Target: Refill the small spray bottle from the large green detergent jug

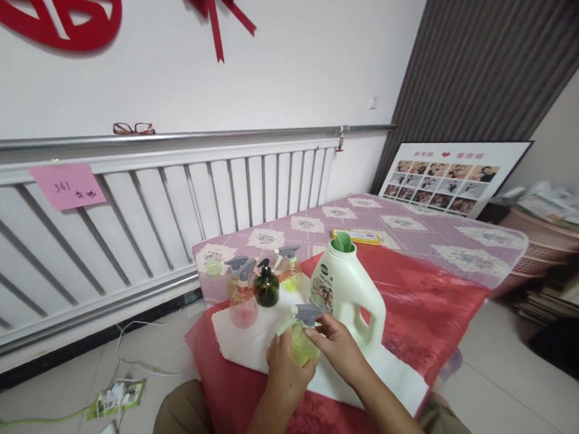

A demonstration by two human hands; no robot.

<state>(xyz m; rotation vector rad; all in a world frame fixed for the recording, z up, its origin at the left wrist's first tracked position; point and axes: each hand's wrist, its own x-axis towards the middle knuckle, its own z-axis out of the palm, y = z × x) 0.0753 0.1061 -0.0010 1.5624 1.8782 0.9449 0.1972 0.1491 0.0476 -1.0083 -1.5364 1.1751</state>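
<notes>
My left hand (286,369) wraps round the body of a small yellow-green spray bottle (303,343) standing on a white towel (243,344). My right hand (337,348) pinches the bottle's grey trigger head (307,313). Right behind them stands a large white detergent jug (347,292) with an open green spout. Further back on the towel are a pink spray bottle (243,305), a dark green pump bottle (267,288) and a yellow spray bottle (290,274).
A red cloth (424,300) covers the low table over a pink patterned sheet (419,234). A yellow bar (356,237) lies behind the jug. A white radiator cover (145,207) stands at the left, a photo board (445,178) at the right, cables on the floor (113,394).
</notes>
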